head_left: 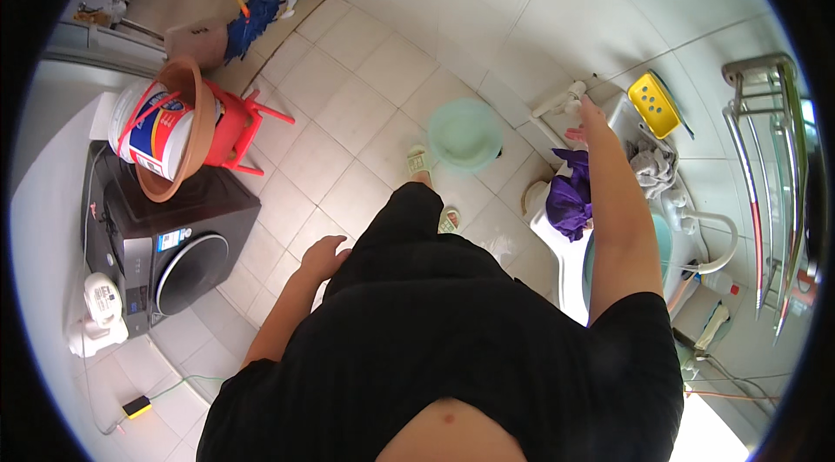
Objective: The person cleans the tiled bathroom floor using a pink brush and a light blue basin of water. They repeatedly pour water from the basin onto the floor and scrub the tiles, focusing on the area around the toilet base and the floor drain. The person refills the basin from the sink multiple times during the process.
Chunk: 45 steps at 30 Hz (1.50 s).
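My right hand (585, 121) reaches out over the near edge of the washbasin counter, fingers spread, close to a white pipe fitting (574, 91) on the wall; whether it touches the fitting I cannot tell. Below that hand, a crumpled purple cloth (572, 198) hangs over the counter's edge, partly behind my forearm. My left hand (324, 258) hangs beside my thigh with its fingers apart and holds nothing. A pale green plastic basin (465, 136) rests on the tiled floor in front of my feet. A grey cloth (653, 168) lies bunched beyond my right forearm.
At left, a dark front-loading washing machine (189, 246) stands near a stacked white bucket (153, 129), brown basin (197, 129) and red plastic stool (238, 126). A blue mop (256, 21) stands by the doorway. On the right are a yellow soap dish (654, 104), a white faucet (717, 220) and metal towel rails (750, 194).
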Each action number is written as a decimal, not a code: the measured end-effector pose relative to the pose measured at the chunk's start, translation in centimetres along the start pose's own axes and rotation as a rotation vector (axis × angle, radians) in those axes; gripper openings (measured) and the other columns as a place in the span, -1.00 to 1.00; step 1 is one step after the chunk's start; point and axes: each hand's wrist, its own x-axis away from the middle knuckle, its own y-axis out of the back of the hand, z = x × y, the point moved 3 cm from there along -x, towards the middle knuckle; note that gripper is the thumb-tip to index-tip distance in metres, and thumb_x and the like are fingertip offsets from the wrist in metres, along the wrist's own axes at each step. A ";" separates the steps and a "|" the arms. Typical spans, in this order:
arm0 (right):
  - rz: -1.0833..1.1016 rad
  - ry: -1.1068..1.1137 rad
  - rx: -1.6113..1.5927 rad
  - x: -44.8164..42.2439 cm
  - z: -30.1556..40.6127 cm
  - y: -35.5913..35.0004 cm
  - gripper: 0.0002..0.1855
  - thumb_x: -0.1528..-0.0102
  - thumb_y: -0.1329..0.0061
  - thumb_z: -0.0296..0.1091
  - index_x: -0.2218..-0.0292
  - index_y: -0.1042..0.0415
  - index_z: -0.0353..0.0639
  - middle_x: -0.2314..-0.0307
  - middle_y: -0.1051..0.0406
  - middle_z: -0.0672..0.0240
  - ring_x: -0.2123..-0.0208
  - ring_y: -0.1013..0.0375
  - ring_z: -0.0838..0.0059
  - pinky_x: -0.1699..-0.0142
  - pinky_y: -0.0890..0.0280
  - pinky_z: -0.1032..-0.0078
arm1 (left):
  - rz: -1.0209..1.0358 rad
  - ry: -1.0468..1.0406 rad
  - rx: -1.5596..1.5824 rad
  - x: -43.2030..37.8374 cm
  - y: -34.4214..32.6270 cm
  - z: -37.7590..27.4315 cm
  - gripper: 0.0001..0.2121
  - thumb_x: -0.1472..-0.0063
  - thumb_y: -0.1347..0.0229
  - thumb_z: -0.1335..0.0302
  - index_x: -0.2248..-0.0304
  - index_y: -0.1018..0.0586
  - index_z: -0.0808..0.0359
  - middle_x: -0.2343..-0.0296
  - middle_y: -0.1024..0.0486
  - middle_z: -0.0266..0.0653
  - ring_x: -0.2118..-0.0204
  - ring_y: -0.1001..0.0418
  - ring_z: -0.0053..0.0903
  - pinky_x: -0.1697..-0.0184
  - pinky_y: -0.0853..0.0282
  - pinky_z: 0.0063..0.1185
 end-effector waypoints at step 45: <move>-0.319 0.687 1.299 -4.0 -0.9 -2.7 -0.74 0.04 0.18 -0.32 0.26 -0.25 -0.14 0.46 -0.30 0.13 0.35 -0.37 0.17 0.31 -0.32 0.42 | 0.105 -0.079 0.035 -12.7 8.0 -0.4 -0.62 -0.06 0.04 0.26 0.14 -0.36 0.26 0.18 -0.34 -0.14 0.11 -0.28 -0.34 0.07 -0.19 -0.50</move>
